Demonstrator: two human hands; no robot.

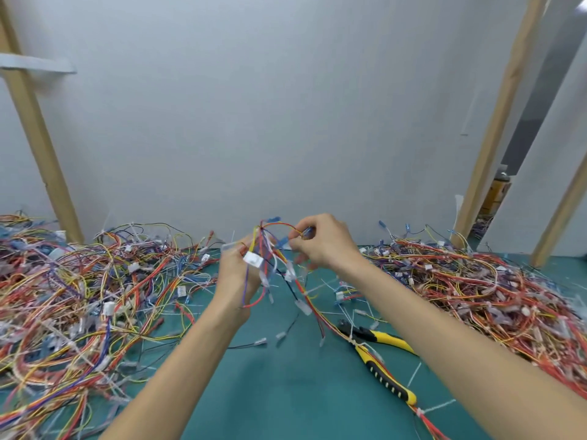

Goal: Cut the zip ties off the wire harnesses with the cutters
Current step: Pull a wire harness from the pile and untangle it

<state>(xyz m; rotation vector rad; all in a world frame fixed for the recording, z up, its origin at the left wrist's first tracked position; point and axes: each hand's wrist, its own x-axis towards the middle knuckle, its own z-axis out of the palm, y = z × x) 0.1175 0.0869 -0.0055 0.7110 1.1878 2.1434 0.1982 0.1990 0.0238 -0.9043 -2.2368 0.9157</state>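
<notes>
A teal mat (286, 392) covers the table and runs back to a white wall (270, 106). Three wooden posts lean against it: one at left (35, 134), two at right (498, 122) (562, 217). A grey strip (35, 63) crosses the left post (blurred). A yellow can (497, 192) stands behind the right post, beside a dark grey panel (540, 90).

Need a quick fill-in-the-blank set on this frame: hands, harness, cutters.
1. The left hand and right hand both grip one wire harness, held ____ the mat.
2. The cutters lie on the mat, in ____ hand.
3. Their handles are black and ____.
4. They lie closest to the ____ forearm.
Missing words: above; neither; yellow; right.
</notes>
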